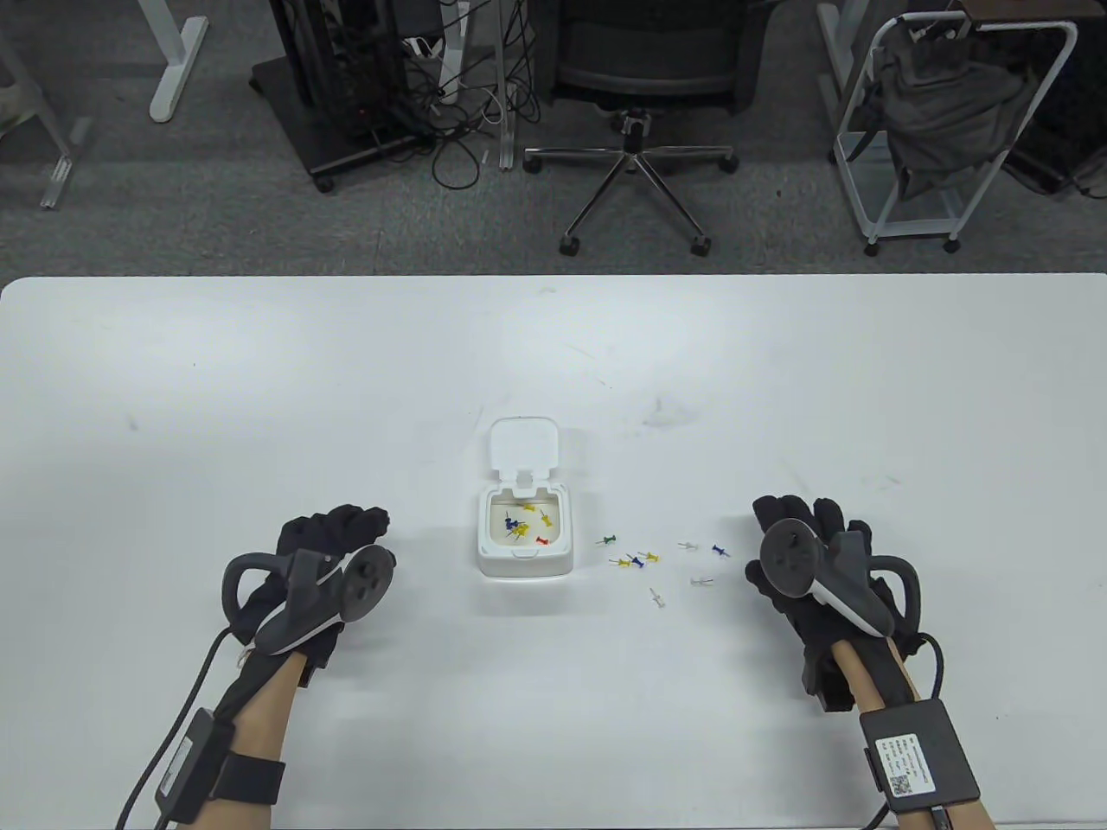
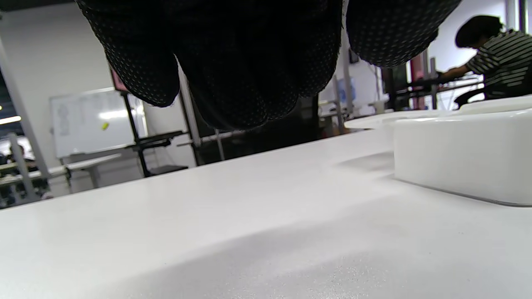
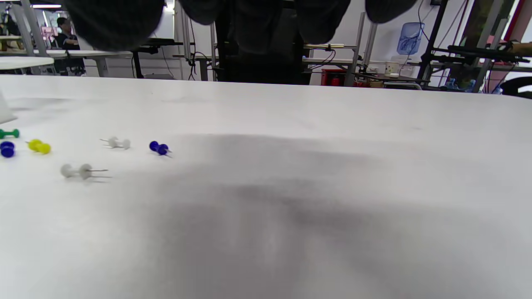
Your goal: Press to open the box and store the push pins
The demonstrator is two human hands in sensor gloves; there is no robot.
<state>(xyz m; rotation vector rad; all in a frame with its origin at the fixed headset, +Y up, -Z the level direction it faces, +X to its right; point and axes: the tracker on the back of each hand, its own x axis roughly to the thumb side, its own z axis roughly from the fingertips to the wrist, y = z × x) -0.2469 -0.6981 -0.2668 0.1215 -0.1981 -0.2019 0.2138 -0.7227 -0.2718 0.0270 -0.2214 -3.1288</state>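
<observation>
I see a glossy square white box [image 1: 525, 540], lid up; both hands [image 1: 333, 562] [image 1: 813, 562] lie flat beside it, fingers loosely together, holding nothing.

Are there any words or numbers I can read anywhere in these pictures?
None can be read.
White label on the black wrist box of the right hand: printed lines and a QR code, too small to read.
Whiteboard in the left wrist view: faint marks, too blurred to read.
White box and push pins: no text visible.
</observation>
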